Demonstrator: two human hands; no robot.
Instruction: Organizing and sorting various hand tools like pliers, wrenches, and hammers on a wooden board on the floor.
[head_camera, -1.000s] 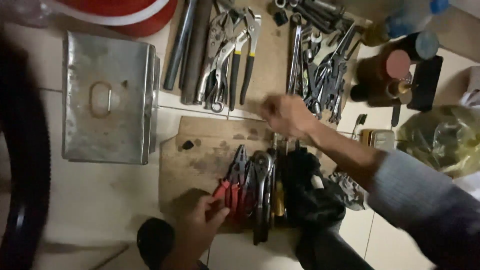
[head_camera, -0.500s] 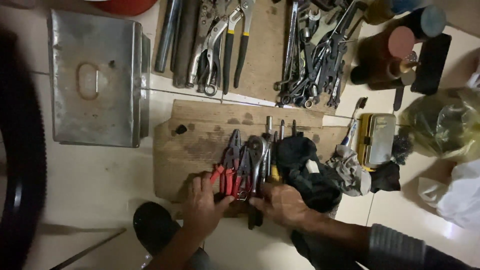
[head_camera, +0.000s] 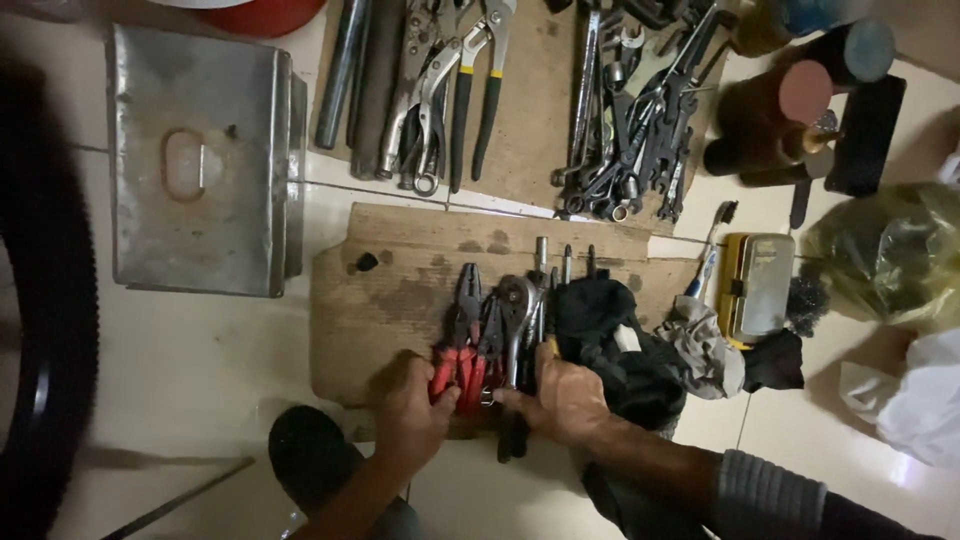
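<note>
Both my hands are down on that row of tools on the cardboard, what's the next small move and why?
Probably close the left hand on the red-handled pliers and lift them: its thumb already touches their grips, while the right hand rests on the neighbouring tool handles, steadying the row.

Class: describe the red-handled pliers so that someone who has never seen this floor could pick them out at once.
Find the stained cardboard sheet below the closed metal box. Near its lower edge both hands press a row of tools; the left hand touches the red-handled pliers. They alone in that row have red handles.
</note>
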